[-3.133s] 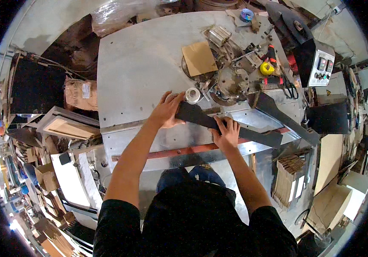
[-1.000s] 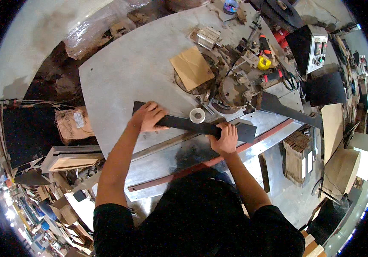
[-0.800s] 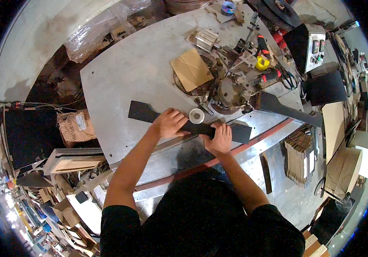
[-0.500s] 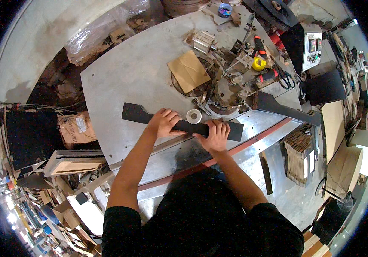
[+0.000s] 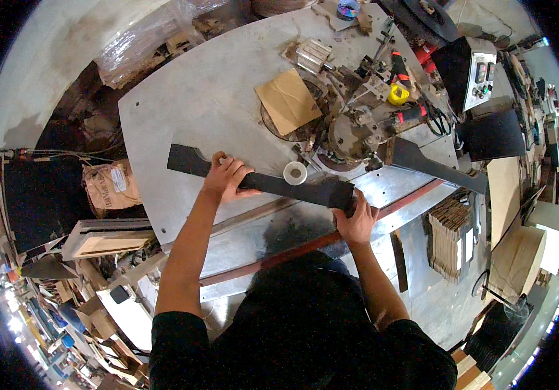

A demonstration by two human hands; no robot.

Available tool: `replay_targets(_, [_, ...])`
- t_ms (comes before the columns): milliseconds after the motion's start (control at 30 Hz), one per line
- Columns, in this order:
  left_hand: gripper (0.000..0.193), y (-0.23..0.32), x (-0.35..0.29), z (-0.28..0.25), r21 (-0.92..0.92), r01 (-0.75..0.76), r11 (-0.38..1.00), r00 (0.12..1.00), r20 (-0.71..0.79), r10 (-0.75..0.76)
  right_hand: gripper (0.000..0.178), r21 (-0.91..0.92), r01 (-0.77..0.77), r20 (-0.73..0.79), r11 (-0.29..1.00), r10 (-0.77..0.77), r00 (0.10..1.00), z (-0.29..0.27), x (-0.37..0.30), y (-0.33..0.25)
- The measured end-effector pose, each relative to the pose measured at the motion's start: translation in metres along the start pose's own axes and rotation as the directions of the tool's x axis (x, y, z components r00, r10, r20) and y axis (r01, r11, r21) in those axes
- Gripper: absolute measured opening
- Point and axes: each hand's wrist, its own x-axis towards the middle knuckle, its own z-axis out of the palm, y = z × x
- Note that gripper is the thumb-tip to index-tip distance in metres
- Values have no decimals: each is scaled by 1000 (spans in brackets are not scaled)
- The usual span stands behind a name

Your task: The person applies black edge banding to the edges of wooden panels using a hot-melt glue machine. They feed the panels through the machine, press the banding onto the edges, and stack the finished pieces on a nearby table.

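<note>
A long dark board [image 5: 286, 185] with a curved notch near its left end lies across in front of me, over the grey metal table [image 5: 188, 97]. My left hand [image 5: 227, 179] grips it left of the middle, fingers over the top edge. At the board's right end, my right hand [image 5: 359, 220] is closed around the corner, thumb toward the near edge. Just beyond the board's middle sits a small white round roller or cup [image 5: 294, 173]; the board is beside it, and I cannot tell whether they touch.
Behind the roller stands a machine head [image 5: 351, 136] with a brown cardboard piece [image 5: 288, 103] on it. A second dark shaped board [image 5: 435, 166] lies at the right. A yellow tape measure [image 5: 398, 94] and a control box [image 5: 480, 81] are farther back. Stacked strips [image 5: 448, 240] stand at the lower right.
The board has shifted left. My left hand has moved left with it, while my right hand has slid right and nearer to me, onto the board's right end.
</note>
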Motion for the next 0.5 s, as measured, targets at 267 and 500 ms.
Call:
replay_targets(267, [73,-16,-6,-20,125,14,992,1000,-18,-11,92,37,54,35,998,-55,998,11,12,-16])
replay_targets(500, [76,-37,-24,-22,80,20,997,999,-41,-17,94,108,188,-71,976,-181,981,37,10,-30])
